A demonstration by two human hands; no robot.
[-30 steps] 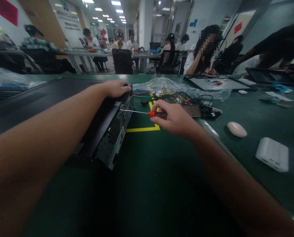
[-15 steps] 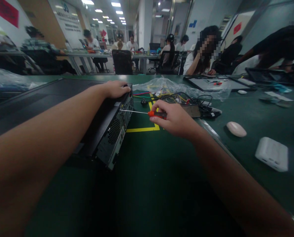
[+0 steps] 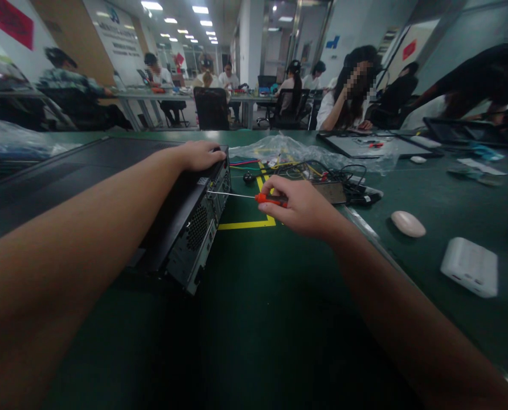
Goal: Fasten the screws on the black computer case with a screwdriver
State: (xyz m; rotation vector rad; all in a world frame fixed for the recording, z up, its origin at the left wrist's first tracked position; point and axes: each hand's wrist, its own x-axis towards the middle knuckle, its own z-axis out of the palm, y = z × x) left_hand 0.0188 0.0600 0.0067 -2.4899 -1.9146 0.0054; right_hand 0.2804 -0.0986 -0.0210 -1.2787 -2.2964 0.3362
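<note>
A black computer case (image 3: 181, 199) lies on its side at the left, its rear panel with a honeycomb vent facing right. My left hand (image 3: 200, 156) rests on top of the case near its far rear corner, with the fingers stretched across the surface. In my right hand (image 3: 300, 205) is a screwdriver (image 3: 271, 199) with a red and black handle, gripped with the fingers closed. Its thin shaft runs left, level with the table, and the tip meets the upper edge of the rear panel. Whether a screw sits under the tip is too small to tell.
Behind my right hand lie tangled cables (image 3: 322, 169) and clear plastic wrap (image 3: 275, 145). Yellow tape (image 3: 248, 225) marks the green table (image 3: 254, 319). To the right are a pale mouse (image 3: 408, 224) and a white box-shaped device (image 3: 470, 267). Several people sit or lean at tables beyond.
</note>
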